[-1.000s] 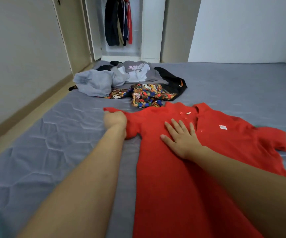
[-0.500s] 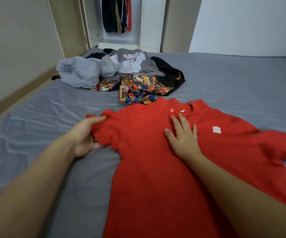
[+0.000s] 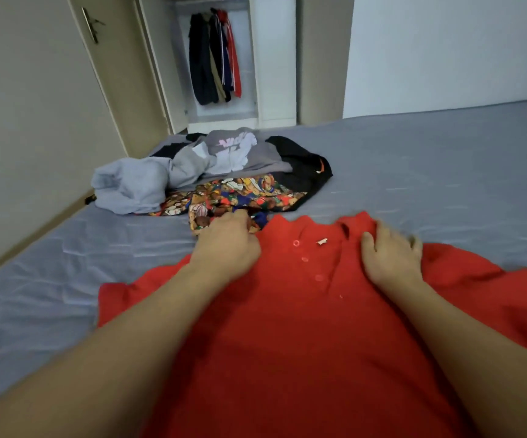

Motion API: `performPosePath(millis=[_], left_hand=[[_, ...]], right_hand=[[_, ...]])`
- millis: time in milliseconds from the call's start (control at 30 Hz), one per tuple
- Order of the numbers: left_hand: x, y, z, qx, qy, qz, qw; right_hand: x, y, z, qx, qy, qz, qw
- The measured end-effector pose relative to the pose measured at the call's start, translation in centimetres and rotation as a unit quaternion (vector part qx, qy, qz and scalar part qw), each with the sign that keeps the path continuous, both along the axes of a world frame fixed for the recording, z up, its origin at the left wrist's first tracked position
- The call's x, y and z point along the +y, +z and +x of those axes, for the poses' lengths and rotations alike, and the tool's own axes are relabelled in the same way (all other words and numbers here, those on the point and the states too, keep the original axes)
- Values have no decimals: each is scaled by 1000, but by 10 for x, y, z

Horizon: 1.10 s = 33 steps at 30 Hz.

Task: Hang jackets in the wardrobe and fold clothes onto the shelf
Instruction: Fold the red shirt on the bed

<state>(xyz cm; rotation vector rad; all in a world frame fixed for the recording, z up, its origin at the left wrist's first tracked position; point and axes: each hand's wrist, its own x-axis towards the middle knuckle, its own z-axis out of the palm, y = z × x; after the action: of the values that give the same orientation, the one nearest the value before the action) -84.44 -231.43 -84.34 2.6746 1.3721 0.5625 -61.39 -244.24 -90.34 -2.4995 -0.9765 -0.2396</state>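
Left hand point(image 3: 227, 245): fingers curled at the left shoulder of the red short-sleeved polo shirt point(image 3: 287, 343); grip on the cloth probable, but blurred, so I cannot tell. Right hand point(image 3: 391, 257): fingers bent over the collar edge, apparently holding it; shirt lies face-up on the grey quilted bed point(image 3: 445, 165). Risk: just beyond the left grip lies the multicoloured printed garment point(image 3: 240, 194); I judge a pull could snag it, or skew the fold.

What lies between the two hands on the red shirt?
In the head view, the red shirt's buttoned placket and a small white tag lie between the left hand and right hand.
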Motion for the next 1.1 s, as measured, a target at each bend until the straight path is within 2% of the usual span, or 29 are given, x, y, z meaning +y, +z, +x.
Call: performPosePath(millis=[67,100,167,233,300,333,400,433,467,533,567,600,633,667,733,767,800,833,867,900,967,1033,1100], left_hand=[[9,-18,53,-6,52,-86,995],[13,-33,72,10,88,-100,991],[18,-65,95,17,118,-44,992],[24,-81,101,-61,97,7,993],[33,-82,97,-194,42,-44,979],[35,-78,94,-295,3,-102,950],[32,-69,84,-487,-69,-206,846],[28,-66,79,-546,-84,-224,803],[20,-60,74,-580,-83,-231,777],[4,-54,62,-610,-85,-234,752],[-2,-54,54,-609,-96,-225,755],[-10,-55,43,-592,-108,-207,771],[-17,-56,32,-561,-122,-183,798],[-23,-57,24,-521,-121,-147,832],[-31,-60,11,-403,-110,-51,907],[-33,-63,9,-321,-90,-6,943],[-35,-67,12,-209,-61,30,976],[-38,-73,15,-91,-35,36,995],[-39,-80,19,4,-18,17,1000],[-38,-84,23,63,-10,-15,998],[-29,-83,29,104,-11,-71,992],[-23,-73,27,129,-17,-101,986],[-21,-59,9,140,-11,-63,988]], right_hand=[[6,-20,11,-5,-11,28,1000],[11,-24,16,4,-9,54,998],[18,-24,30,73,-11,98,992],[23,-26,41,147,-1,147,978],[23,-24,40,219,28,233,947],[22,-22,38,258,53,286,921],[16,-15,30,308,100,384,865],[12,-10,26,325,116,429,835],[8,-5,23,345,126,468,804],[-4,6,19,419,140,536,719],[-10,11,17,462,159,564,666],[-15,15,15,490,174,575,631],[-20,21,15,489,184,563,641],[-24,27,16,441,190,521,706],[-23,33,10,240,197,372,875],[-15,32,4,119,208,265,934],[-9,28,-3,32,217,153,964],[-4,21,-12,-8,222,50,974],[0,10,-19,-26,223,-37,974],[2,-4,-25,-28,228,-103,968],[1,-25,-30,-11,225,-154,962],[0,-31,-29,-5,211,-146,966],[0,-27,-28,-22,194,-160,967]])
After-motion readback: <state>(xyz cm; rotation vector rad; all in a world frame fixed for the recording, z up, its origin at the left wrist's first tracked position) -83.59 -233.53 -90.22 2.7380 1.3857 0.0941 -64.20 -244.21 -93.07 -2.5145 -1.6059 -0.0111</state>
